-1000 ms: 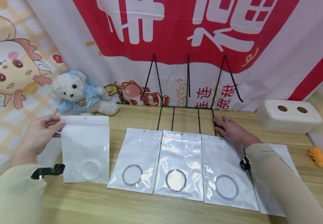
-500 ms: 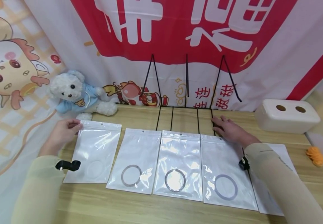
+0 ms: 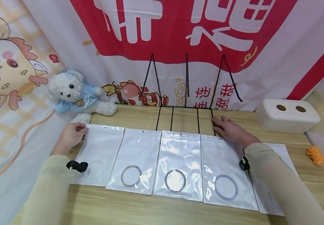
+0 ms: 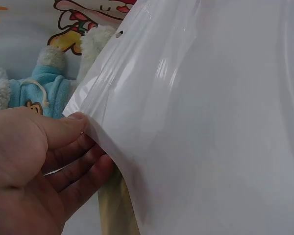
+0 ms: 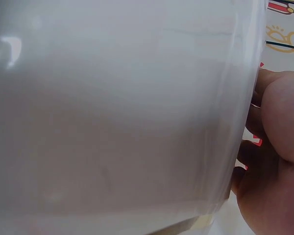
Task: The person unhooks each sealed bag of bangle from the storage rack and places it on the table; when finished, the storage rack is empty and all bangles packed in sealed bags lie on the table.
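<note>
A row of flat white zip bags lies on the wooden table, each of the nearer ones showing a ring shape low down. My left hand (image 3: 70,137) pinches the upper left corner of the leftmost bag (image 3: 101,150); in the left wrist view thumb and fingers grip its corner beside the zip strip. Beside it lie a second bag (image 3: 139,147) and a shinier third bag (image 3: 181,153). My right hand (image 3: 230,128) rests at the top edge of the fourth bag (image 3: 221,162), fingers spread toward a black wire. A fifth bag (image 3: 282,156) is partly hidden under the right forearm.
A black wire rack (image 3: 186,107) stands behind the bags, its legs running beneath them. At the back left sits a white teddy bear (image 3: 77,93) in a blue hoodie. To the right are a cream box (image 3: 287,117) with two holes and an orange yarn bundle (image 3: 316,155).
My left hand has moved right and lowered the leftmost bag from a raised position to lie beside the second one. My right hand has stayed put.
</note>
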A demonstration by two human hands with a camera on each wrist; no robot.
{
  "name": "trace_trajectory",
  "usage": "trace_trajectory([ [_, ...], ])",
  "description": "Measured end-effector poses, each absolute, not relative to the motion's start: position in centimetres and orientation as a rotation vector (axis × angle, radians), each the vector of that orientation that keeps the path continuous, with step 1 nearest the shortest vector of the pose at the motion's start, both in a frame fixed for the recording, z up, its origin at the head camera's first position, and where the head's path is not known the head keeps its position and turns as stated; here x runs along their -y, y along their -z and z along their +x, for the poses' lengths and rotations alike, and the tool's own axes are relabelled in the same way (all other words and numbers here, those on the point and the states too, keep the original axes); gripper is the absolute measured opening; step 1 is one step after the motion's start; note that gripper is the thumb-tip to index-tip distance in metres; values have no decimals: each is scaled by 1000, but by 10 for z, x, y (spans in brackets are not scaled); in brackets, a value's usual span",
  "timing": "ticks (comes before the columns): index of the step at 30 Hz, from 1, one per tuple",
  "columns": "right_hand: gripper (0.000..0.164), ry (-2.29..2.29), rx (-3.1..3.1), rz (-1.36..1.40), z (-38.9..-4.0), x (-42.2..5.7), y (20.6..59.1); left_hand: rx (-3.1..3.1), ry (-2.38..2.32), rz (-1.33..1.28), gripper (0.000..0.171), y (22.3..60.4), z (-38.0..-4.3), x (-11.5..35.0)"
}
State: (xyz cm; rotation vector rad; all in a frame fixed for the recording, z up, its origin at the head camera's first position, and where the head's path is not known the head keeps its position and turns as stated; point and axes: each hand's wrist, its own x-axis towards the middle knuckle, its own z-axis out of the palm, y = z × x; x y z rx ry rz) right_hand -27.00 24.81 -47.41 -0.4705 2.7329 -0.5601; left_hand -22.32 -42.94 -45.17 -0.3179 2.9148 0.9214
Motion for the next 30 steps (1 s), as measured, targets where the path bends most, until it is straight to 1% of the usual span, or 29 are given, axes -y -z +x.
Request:
trace_trajectory([
  [12,64,553,-2728,-455,-270,-249,472,-2872,-838,-412,41,453,-226,422],
  [18,64,554,-2729,-469,-269,-248,473,-2827,-866,-445,47,457,-226,420],
  [25,64,560,-2717,-460,-270,-248,474,-2838,-900,-460,58,456,-215,418],
  [30,64,532,-2714,-420,-271,-249,472,-2925,-890,-462,59,452,-202,416],
])
